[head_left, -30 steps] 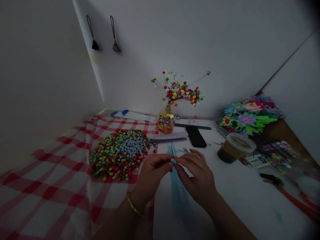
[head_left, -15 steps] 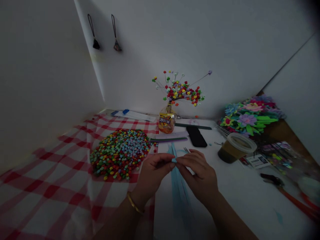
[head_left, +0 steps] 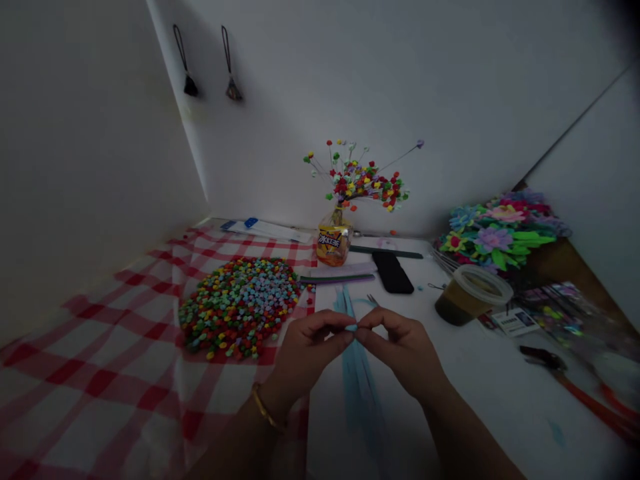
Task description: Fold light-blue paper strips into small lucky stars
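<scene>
Between my two hands is a small light-blue folded paper star (head_left: pixel 351 328), pinched by the fingertips from both sides. My left hand (head_left: pixel 313 347) grips its left side with thumb and forefinger, a gold bangle on the wrist. From the right, my right hand (head_left: pixel 405 347) closes thumb and forefinger on it. Fingers cover most of the star, so its exact shape is hard to make out. Long light-blue paper strips (head_left: pixel 357 380) lie on the white table below the hands. To the left spreads a big heap of colourful paper stars (head_left: pixel 240 303).
Behind the hands stand a bottle (head_left: pixel 333 243) of star-tipped stems and a black phone (head_left: pixel 393 272). On the right are a plastic tub (head_left: pixel 470 297) of dark liquid, fluffy craft flowers (head_left: pixel 500 230) and orange-handled pliers (head_left: pixel 547 360). A red-checked cloth (head_left: pixel 100 380) covers the left side.
My right-hand fingers have curled and shifted, now pinching the blue piece from the right with thumb and forefinger. My left hand keeps its pinch, slightly adjusted.
</scene>
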`<state>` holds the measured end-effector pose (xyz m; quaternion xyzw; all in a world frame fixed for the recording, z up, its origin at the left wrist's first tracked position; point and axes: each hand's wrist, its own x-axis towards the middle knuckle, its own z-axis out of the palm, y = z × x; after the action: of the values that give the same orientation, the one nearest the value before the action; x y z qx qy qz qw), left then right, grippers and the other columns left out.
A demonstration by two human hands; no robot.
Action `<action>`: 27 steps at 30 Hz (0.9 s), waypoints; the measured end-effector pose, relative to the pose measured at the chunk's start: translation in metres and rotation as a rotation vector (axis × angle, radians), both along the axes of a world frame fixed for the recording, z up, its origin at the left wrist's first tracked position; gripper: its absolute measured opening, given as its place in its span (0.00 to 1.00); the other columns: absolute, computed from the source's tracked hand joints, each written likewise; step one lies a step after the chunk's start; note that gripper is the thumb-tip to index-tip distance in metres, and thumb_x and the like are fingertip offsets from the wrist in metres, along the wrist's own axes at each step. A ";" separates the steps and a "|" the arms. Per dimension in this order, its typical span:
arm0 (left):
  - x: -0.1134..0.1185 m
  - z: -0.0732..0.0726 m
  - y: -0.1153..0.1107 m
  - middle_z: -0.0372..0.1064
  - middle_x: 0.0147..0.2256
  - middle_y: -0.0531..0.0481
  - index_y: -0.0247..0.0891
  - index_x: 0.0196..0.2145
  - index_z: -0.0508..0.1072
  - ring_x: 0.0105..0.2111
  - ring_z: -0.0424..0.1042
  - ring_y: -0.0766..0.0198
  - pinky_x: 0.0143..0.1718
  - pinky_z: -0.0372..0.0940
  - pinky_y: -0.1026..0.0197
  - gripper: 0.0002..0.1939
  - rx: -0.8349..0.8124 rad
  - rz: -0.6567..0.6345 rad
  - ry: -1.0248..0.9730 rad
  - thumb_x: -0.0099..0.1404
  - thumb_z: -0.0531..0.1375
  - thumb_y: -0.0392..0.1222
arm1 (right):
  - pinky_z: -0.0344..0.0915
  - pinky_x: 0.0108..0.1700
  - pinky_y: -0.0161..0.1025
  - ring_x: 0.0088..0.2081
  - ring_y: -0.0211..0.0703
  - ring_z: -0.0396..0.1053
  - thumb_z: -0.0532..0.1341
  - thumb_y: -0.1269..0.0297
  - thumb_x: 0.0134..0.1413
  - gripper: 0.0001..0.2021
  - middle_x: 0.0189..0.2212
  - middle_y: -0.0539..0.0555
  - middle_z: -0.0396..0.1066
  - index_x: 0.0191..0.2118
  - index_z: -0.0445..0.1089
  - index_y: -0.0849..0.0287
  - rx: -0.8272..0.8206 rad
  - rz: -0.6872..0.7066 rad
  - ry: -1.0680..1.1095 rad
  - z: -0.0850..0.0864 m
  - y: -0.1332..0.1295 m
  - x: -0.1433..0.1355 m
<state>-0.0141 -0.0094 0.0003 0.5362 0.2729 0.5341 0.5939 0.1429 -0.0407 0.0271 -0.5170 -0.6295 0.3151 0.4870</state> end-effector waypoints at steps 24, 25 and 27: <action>-0.002 0.009 0.002 0.68 0.19 0.54 0.35 0.20 0.75 0.22 0.64 0.69 0.27 0.60 0.66 0.02 -0.182 -0.054 0.019 0.47 0.64 0.34 | 0.65 0.39 0.43 0.37 0.45 0.67 0.63 0.65 0.47 0.07 0.33 0.51 0.69 0.35 0.68 0.55 0.102 -0.003 -0.178 -0.001 -0.003 0.003; -0.002 0.009 0.002 0.67 0.18 0.54 0.35 0.20 0.75 0.22 0.64 0.69 0.26 0.59 0.66 0.02 -0.218 -0.053 -0.009 0.47 0.64 0.34 | 0.64 0.43 0.45 0.41 0.47 0.67 0.64 0.65 0.45 0.12 0.37 0.53 0.69 0.39 0.67 0.54 0.197 -0.020 -0.258 -0.002 -0.002 0.003; -0.001 0.007 0.003 0.67 0.18 0.55 0.35 0.20 0.74 0.21 0.63 0.70 0.26 0.58 0.66 0.02 -0.265 -0.064 -0.052 0.48 0.64 0.34 | 0.61 0.48 0.49 0.46 0.50 0.65 0.66 0.67 0.44 0.17 0.40 0.55 0.69 0.43 0.67 0.53 0.383 -0.033 -0.403 -0.004 -0.001 0.001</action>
<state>-0.0150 -0.0069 0.0072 0.4473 0.3082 0.4879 0.6833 0.1443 -0.0421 0.0231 -0.4778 -0.7533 0.0731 0.4460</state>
